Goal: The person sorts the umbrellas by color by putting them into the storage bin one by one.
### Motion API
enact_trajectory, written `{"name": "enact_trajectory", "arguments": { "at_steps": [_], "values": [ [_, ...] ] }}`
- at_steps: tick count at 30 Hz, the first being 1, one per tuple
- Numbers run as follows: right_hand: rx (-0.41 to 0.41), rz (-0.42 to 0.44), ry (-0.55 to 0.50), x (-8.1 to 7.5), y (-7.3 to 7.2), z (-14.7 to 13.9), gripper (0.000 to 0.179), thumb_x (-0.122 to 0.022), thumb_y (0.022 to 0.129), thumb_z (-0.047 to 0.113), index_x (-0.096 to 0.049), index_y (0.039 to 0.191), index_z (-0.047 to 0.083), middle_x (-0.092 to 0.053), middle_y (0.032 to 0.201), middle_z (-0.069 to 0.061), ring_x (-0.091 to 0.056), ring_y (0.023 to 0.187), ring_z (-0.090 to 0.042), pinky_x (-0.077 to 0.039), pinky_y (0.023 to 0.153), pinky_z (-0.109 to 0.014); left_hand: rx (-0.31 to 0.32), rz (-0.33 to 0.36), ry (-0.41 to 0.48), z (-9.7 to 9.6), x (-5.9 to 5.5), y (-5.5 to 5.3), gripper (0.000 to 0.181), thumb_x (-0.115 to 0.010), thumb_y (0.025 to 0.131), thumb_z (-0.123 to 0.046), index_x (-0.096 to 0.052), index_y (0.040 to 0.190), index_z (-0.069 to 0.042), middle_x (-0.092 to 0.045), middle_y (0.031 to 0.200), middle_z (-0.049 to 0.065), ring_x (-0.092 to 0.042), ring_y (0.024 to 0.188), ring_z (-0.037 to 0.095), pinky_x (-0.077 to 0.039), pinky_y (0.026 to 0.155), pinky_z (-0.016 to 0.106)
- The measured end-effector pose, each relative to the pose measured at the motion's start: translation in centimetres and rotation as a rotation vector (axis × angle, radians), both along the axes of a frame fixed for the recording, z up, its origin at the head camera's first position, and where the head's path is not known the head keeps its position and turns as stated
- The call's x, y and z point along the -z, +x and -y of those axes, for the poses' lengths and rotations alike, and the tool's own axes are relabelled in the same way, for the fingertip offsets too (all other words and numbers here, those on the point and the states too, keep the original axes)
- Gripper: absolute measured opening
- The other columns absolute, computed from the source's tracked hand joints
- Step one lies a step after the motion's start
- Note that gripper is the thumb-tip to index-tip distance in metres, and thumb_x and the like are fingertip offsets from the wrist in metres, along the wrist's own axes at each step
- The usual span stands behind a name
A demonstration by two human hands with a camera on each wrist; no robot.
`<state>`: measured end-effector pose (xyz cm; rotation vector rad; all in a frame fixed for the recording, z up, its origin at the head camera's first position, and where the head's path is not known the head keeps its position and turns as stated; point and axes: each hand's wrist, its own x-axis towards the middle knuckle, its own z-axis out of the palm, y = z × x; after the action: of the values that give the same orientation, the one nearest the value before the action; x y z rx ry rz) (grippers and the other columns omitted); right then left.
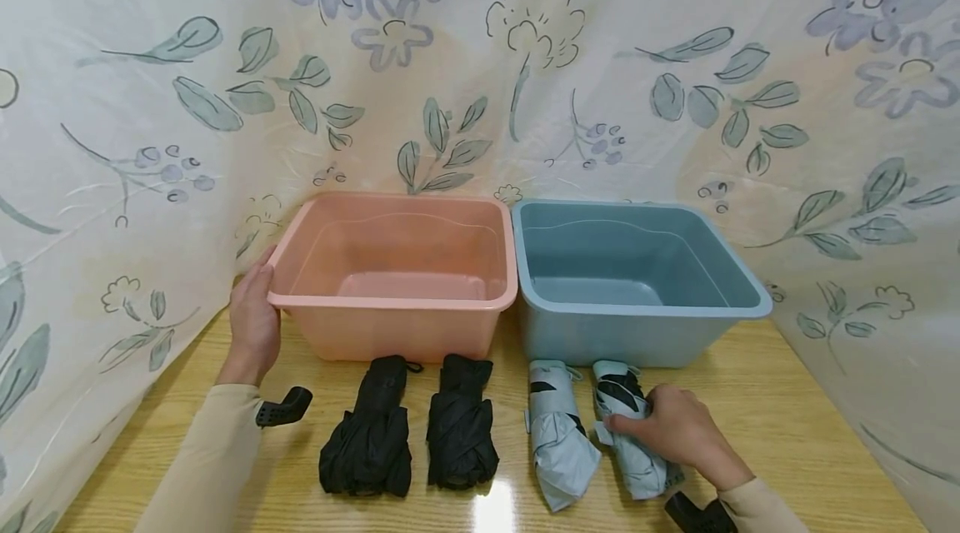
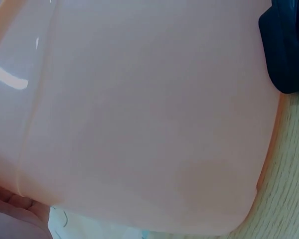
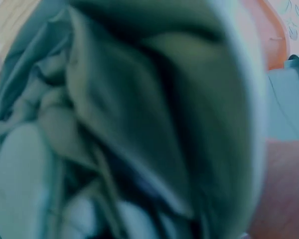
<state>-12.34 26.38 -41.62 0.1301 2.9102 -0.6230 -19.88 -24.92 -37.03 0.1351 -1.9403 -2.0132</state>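
Observation:
At the left end of the pink basin (image 1: 390, 329), my left hand (image 1: 255, 321) holds the side by the rim; in the left wrist view its fingers (image 2: 20, 204) curl against the basin wall (image 2: 149, 119). My right hand (image 1: 686, 433) grips the rightmost light blue folded umbrella (image 1: 637, 462), thumb on one side and fingers on the other. That umbrella's cloth folds (image 3: 129, 109) fill the right wrist view, blurred. Beside it lies another light blue folded umbrella (image 1: 558, 450). Two black folded umbrellas, one left (image 1: 371, 441) and one right (image 1: 460, 433), lie before the pink basin.
A blue basin (image 1: 607, 341) stands right of the pink one, their rims nearly touching. Both stand on a wooden table (image 1: 780, 416). Flower-patterned cloth (image 1: 450, 83) hangs behind and along the sides. A black wrist device (image 1: 285, 408) sits on each arm.

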Motion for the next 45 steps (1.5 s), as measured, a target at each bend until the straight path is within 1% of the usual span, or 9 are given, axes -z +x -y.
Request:
{"name": "enact_trajectory", "arguments": {
  "at_steps": [5,11,20,25,28,31,35,40,45],
  "values": [
    [0.018,-0.012,-0.013,0.1,0.1,-0.4,0.054,-0.086,0.072,0.053,-0.057,0.065,0.008,-0.041,0.06,0.002,-0.042,0.057,-0.016,-0.031,0.052,-0.029,-0.003,-0.008,0.028,0.0,0.1,-0.1,0.055,-0.025,0.112,-0.034,-0.029,0.16,-0.008,-0.03,0.164,0.008,-0.031,0.149,0.021,-0.029,0.119,0.028],
    [0.055,-0.002,-0.023,-1.5,1.2,-1.2,0.076,-0.086,0.072,0.055,-0.069,0.104,-0.012,-0.068,0.081,-0.006,-0.059,0.072,-0.019,-0.052,0.06,-0.035,-0.009,-0.019,0.069,-0.2,0.1,-0.2,0.054,-0.027,0.112,-0.032,-0.029,0.16,-0.008,-0.029,0.165,0.007,-0.029,0.149,0.021,-0.027,0.119,0.029],
    [0.115,-0.055,-0.117,-8.6,3.6,-0.8,0.096,-0.083,0.077,0.057,-0.054,0.133,-0.015,-0.072,0.097,-0.013,-0.065,0.082,-0.021,-0.057,0.063,-0.035,-0.037,-0.021,0.067,-0.3,-0.2,-0.2,0.053,-0.028,0.111,-0.031,-0.033,0.159,-0.008,-0.034,0.163,0.007,-0.033,0.147,0.021,-0.027,0.12,0.034],
    [0.033,-0.226,-0.215,-12.6,3.6,-0.2,0.083,-0.082,0.084,0.044,-0.052,0.135,-0.013,-0.072,0.106,-0.022,-0.07,0.09,-0.03,-0.056,0.059,-0.029,-0.032,-0.011,0.047,-0.3,-0.1,-0.2,0.053,-0.027,0.111,-0.032,-0.033,0.159,-0.01,-0.033,0.163,0.006,-0.033,0.148,0.021,-0.027,0.121,0.037],
    [-0.051,-0.356,-0.235,-14.5,2.5,0.4,0.074,-0.084,0.085,0.036,-0.056,0.131,-0.014,-0.072,0.105,-0.026,-0.071,0.091,-0.035,-0.055,0.058,-0.026,-0.037,-0.016,0.049,-0.3,0.0,-0.3,0.052,-0.028,0.112,-0.031,-0.035,0.158,-0.008,-0.034,0.163,0.006,-0.033,0.147,0.021,-0.027,0.121,0.036],
    [-0.107,-0.394,-0.22,-16.6,0.5,1.2,0.075,-0.083,0.085,0.039,-0.056,0.131,-0.014,-0.071,0.105,-0.026,-0.071,0.091,-0.035,-0.055,0.06,-0.025,-0.038,-0.03,0.063,-0.4,0.0,-0.3,0.052,-0.028,0.112,-0.029,-0.035,0.158,-0.006,-0.034,0.163,0.008,-0.033,0.148,0.021,-0.027,0.121,0.036],
    [-0.135,-0.341,-0.195,-18.8,-3.0,2.1,0.07,-0.077,0.087,0.051,-0.063,0.122,-0.008,-0.072,0.103,-0.021,-0.067,0.088,-0.03,-0.054,0.063,-0.029,-0.036,-0.027,0.051,-0.4,0.1,-0.3,0.052,-0.028,0.112,-0.03,-0.034,0.159,-0.008,-0.034,0.163,0.007,-0.032,0.148,0.022,-0.026,0.121,0.038],
    [-0.132,-0.263,-0.144,-19.4,-7.4,3.0,0.067,-0.072,0.085,0.063,-0.068,0.102,-0.002,-0.068,0.088,-0.011,-0.059,0.077,-0.023,-0.049,0.06,-0.032,-0.036,0.001,0.022,-0.4,0.1,-0.2,0.053,-0.026,0.111,-0.031,-0.033,0.159,-0.01,-0.033,0.163,0.006,-0.033,0.148,0.023,-0.027,0.121,0.041],
    [-0.145,-0.17,-0.147,-18.7,-11.0,4.1,0.065,-0.073,0.081,0.066,-0.041,0.063,0.012,-0.031,0.058,0.002,-0.031,0.054,-0.016,-0.028,0.049,-0.032,-0.037,-0.009,0.027,-0.4,0.1,-0.2,0.053,-0.027,0.111,-0.031,-0.034,0.159,-0.01,-0.034,0.163,0.006,-0.034,0.147,0.022,-0.026,0.121,0.041]
  ]
}}
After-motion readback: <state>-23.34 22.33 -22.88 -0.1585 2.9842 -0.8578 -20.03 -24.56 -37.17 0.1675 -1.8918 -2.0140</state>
